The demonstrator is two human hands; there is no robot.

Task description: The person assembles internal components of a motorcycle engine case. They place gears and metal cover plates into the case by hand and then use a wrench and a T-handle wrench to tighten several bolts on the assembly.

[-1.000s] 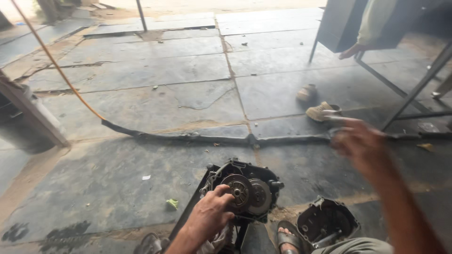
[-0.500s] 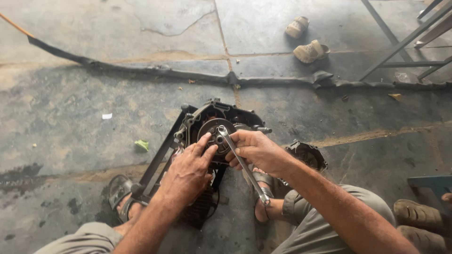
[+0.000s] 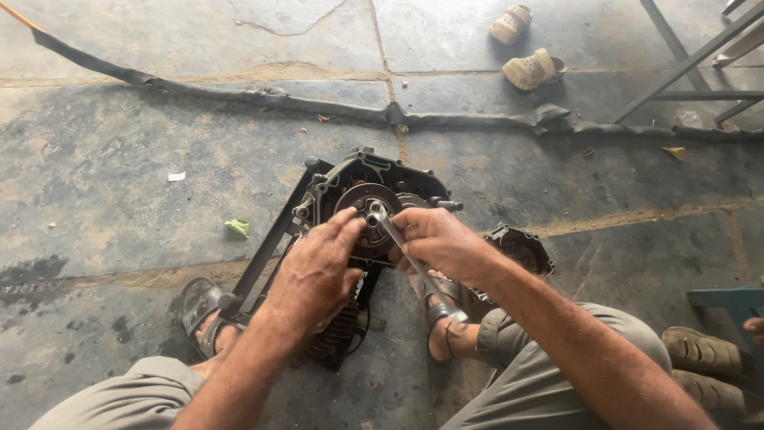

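Observation:
A dark, oily engine block (image 3: 374, 187) stands on a black metal frame (image 3: 267, 251) on the stone floor between my feet. A round clutch plate (image 3: 362, 207) faces up in its open side. My right hand (image 3: 442, 243) grips a long metal socket wrench (image 3: 398, 243), whose head sits on the centre of the plate. Beside the wrench head, my left hand (image 3: 318, 267) rests on the plate and the engine's lower edge with fingers spread. A removed engine cover (image 3: 521, 247) lies just right of my right forearm.
A long black rubber strip (image 3: 358, 111) runs across the floor beyond the engine. A pair of tan sandals (image 3: 525, 48) lies at the top right near metal frame legs (image 3: 684, 60). Another person's sandalled feet (image 3: 704, 362) and a blue stool edge (image 3: 728, 302) are at the right.
My right hand came in from the upper right and now holds the wrench on the clutch plate. My view has tilted down and closer to the engine. Left hand stays on the engine.

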